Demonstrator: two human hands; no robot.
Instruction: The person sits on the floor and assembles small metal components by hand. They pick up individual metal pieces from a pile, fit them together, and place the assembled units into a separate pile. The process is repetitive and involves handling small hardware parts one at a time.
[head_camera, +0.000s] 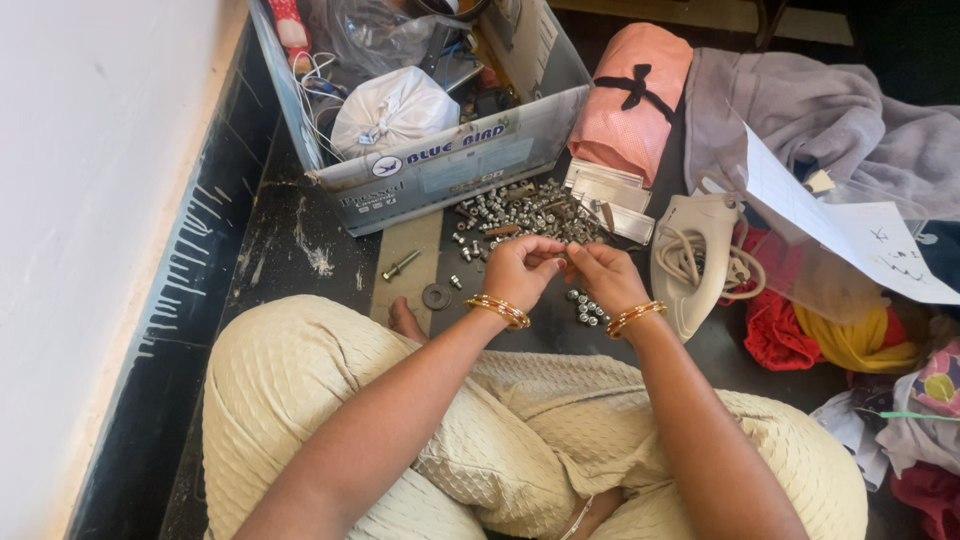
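While the person sits cross-legged on the floor, left hand (520, 268) and right hand (600, 272) meet, fingers pinched on a tiny fastener (562, 262), just above the heap of nuts and bolts (525, 212) kept within reach

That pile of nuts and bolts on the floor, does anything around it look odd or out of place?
Yes. One bolt and a dark washer lie apart from the pile of nuts and bolts, left of the left hand. A clothes iron lies tipped on its side beside the right hand, its cord bundled against it.
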